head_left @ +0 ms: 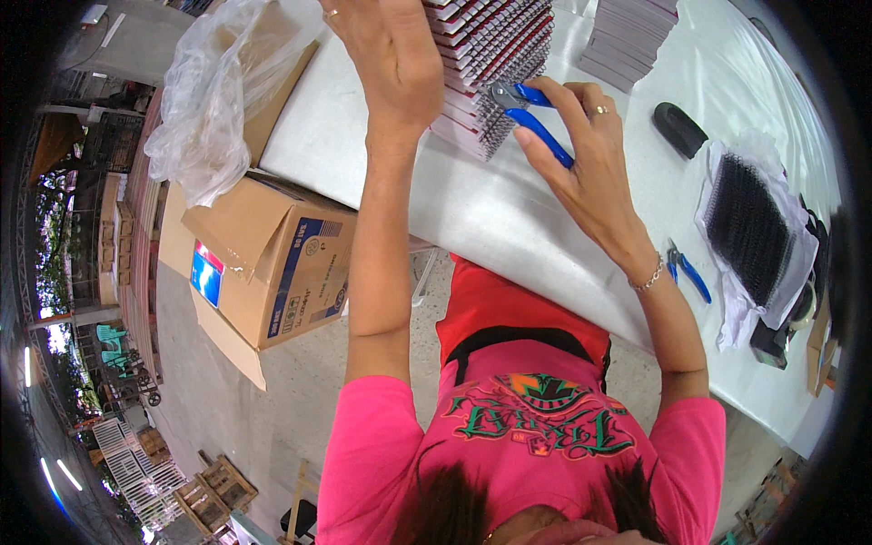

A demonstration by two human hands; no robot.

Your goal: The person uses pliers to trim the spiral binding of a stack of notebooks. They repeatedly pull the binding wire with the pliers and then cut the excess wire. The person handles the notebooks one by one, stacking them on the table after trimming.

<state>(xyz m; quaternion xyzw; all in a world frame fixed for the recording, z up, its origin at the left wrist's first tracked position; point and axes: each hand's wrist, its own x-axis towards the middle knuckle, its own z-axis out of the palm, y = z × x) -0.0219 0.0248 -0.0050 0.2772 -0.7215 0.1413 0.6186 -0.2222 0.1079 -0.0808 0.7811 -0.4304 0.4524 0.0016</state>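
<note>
A tall stack of wire-bound notebooks (481, 64) with white and red edges stands on the table, its metal coils facing right and toward me. My right hand (581, 136) is closed around blue-handled wire cutters (542, 136). Their metal head touches or nearly touches the coils on the stack's right side; the handles are spread apart. My left hand (392, 64) is at the left side of the stack, with a ring on one finger. Most of its fingers run past the upper edge of the picture, so their grip is hidden.
Another paper stack (629, 41) stands at the far right. On the table's right lie a black rounded object (679, 130), a second blue-handled cutter (688, 272) and a bundle of black coils (752, 227) on white wrapping. An open cardboard box (304, 263) and clear plastic (213, 100) are at left.
</note>
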